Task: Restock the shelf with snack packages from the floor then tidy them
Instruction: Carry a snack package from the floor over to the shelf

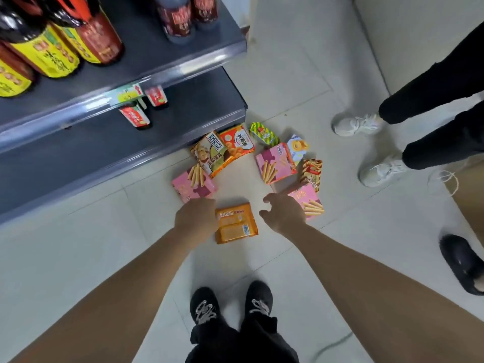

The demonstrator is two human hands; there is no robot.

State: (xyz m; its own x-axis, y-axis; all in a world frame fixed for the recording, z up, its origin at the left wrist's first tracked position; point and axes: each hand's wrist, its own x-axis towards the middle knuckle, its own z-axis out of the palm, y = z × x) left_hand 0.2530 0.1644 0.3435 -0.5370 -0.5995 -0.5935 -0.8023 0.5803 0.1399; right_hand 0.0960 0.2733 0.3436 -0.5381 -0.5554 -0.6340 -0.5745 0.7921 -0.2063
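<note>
Several snack packages lie on the pale tiled floor beside a grey shelf unit (157, 142). An orange biscuit pack (237, 224) lies nearest, between my hands. My left hand (196, 218) hangs at its left edge, fingers curled down; whether it touches the pack is unclear. My right hand (282, 213) hovers to the pack's right with fingers spread, partly covering a pink wafer-roll box (310, 204). Two more pink boxes (192, 186) (276, 163) lie further out. A green-and-orange pack (213, 153) and a red-orange pack (238, 142) rest by the shelf foot.
Dark bottles with yellow and red labels (52, 48) fill the upper shelf; small red cartons (135, 116) stand on the lower one. A second person's white trainers (358, 124) (379, 171) stand at right. A black slipper (461, 263) and a cardboard box (468, 189) lie further right.
</note>
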